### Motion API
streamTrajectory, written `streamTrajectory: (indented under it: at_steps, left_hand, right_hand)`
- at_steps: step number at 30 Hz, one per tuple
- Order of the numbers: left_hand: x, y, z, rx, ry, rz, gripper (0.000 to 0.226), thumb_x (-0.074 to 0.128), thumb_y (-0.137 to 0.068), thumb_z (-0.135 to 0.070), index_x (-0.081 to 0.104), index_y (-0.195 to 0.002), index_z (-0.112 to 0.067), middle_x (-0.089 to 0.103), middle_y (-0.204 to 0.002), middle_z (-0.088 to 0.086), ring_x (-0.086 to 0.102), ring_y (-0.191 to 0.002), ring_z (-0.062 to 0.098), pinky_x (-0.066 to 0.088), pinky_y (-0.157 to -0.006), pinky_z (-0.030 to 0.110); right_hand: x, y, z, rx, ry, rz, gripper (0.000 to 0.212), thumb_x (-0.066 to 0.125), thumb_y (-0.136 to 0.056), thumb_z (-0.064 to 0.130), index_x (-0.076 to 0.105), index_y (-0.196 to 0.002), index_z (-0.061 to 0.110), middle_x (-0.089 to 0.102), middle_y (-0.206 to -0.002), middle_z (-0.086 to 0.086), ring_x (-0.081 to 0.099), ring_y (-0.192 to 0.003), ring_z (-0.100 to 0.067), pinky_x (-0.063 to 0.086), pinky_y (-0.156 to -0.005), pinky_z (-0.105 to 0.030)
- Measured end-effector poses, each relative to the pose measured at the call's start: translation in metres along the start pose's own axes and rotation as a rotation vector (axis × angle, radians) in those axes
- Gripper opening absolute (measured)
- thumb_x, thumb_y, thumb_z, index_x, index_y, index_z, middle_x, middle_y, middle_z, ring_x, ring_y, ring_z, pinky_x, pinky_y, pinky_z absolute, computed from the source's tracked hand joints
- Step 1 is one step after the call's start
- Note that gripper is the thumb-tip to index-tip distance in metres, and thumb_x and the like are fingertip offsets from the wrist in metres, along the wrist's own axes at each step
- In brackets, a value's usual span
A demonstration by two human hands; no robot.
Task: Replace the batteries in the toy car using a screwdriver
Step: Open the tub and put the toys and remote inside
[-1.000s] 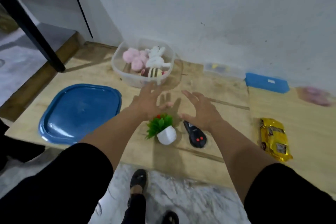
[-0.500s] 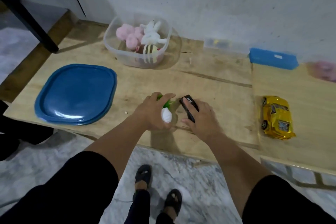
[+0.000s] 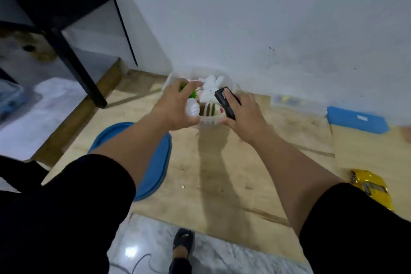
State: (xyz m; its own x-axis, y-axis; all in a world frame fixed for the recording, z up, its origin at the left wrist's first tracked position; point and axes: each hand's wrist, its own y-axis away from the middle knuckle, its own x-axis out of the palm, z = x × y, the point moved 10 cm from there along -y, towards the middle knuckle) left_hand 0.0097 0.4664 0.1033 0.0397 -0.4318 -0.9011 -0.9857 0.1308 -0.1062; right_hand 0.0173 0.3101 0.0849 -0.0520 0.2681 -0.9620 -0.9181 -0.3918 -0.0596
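Note:
The yellow toy car (image 3: 371, 188) lies at the right edge of the wooden table (image 3: 222, 180), partly behind my right sleeve. My left hand (image 3: 175, 104) grips a small white pot with a green plant (image 3: 192, 105) and holds it over the clear plastic tub (image 3: 208, 121) at the back. My right hand (image 3: 243, 115) grips a black remote control (image 3: 225, 102) beside it, also over the tub. No screwdriver or batteries are clearly visible.
Plush toys (image 3: 211, 89) fill the tub. A blue lid (image 3: 155, 162) lies at the left under my left forearm. A blue box (image 3: 357, 119) and a small clear case (image 3: 287, 100) sit against the white wall. A black frame leg (image 3: 73, 62) stands at the far left.
Both hands closed on the plant pot and the black remote on the table, then lifted them and carried them back over the plastic tub.

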Motion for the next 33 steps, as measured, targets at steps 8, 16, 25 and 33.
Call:
streamTrajectory:
  at_steps: [8, 16, 25, 33]
  left_hand:
    - [0.024, -0.083, 0.062, 0.067, -0.036, 0.141, 0.098, 0.076, -0.065, -0.042, 0.022, -0.146, -0.034, 0.025, -0.145, 0.009, 0.033, -0.129, 0.032, 0.037, -0.105, 0.047]
    - [0.069, -0.110, 0.085, 0.099, -0.361, 0.401, 0.119, 0.064, -0.074, -0.060, -0.029, -0.142, -0.029, -0.012, -0.159, 0.004, -0.013, -0.145, 0.024, 0.000, -0.110, 0.061]
    - [0.091, -0.111, 0.101, 0.182, -0.623, 0.382, 0.118, 0.050, -0.075, -0.071, -0.046, -0.130, -0.027, -0.010, -0.155, 0.025, -0.013, -0.143, 0.039, -0.003, -0.108, 0.065]
    - [0.064, -0.095, 0.099, 0.102, -0.258, 0.472, 0.133, 0.075, -0.062, -0.061, -0.033, -0.137, -0.040, -0.026, -0.154, 0.012, -0.027, -0.140, 0.030, -0.007, -0.107, 0.065]
  right_hand:
    - [0.047, -0.098, 0.016, 0.146, -0.070, 0.098, 0.089, 0.058, -0.084, 0.052, 0.010, -0.150, 0.014, 0.034, -0.140, -0.014, 0.026, -0.128, -0.029, 0.028, -0.106, -0.037]
    - [0.083, -0.128, 0.010, 0.226, -0.320, 0.171, 0.110, 0.071, -0.073, 0.051, 0.002, -0.150, 0.013, 0.009, -0.157, -0.007, 0.005, -0.145, -0.023, 0.008, -0.117, -0.034]
    - [0.108, -0.131, 0.011, 0.189, -0.166, 0.260, 0.106, 0.050, -0.080, 0.066, -0.012, -0.149, 0.016, -0.013, -0.159, 0.002, -0.015, -0.145, -0.014, -0.003, -0.116, -0.040]
    - [0.083, -0.122, 0.016, 0.156, -0.103, 0.222, 0.105, 0.047, -0.079, 0.070, -0.011, -0.149, 0.017, -0.013, -0.159, 0.002, -0.015, -0.145, -0.016, -0.003, -0.116, -0.046]
